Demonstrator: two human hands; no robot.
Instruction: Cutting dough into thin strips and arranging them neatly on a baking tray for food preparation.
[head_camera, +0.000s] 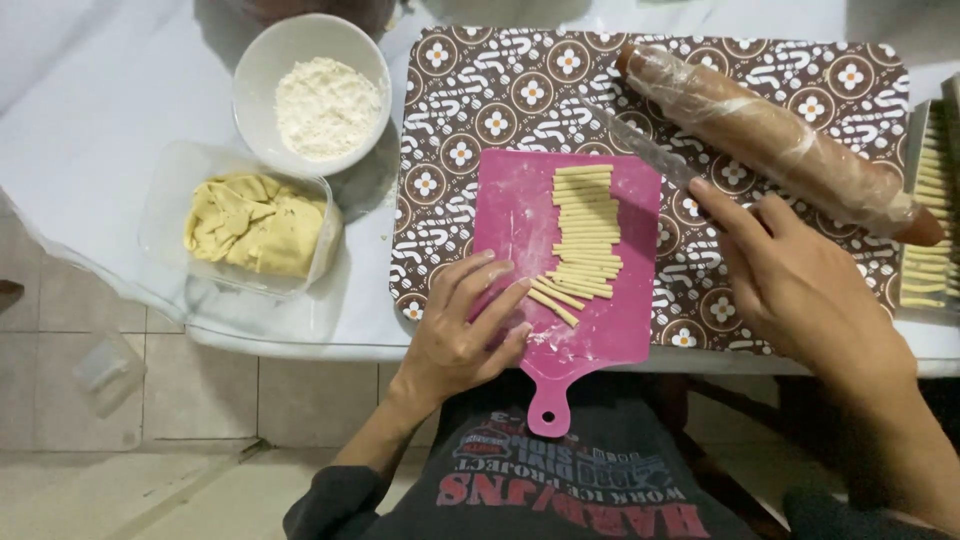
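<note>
the dough strips lie stacked toward the right edge of the pink cutting board, long axes running left to right. the left hand rests open at the board's near left corner, fingertips touching the lowest, slanted strips, gripping nothing. the right hand holds a knife whose blade angles toward the board's far right corner.

White bowl of flour, clear tub of yellow dough, plastic-wrapped rolling pin, patterned brown mat, tray of cut strips at right edge, pale tabletop, tiled floor.
</note>
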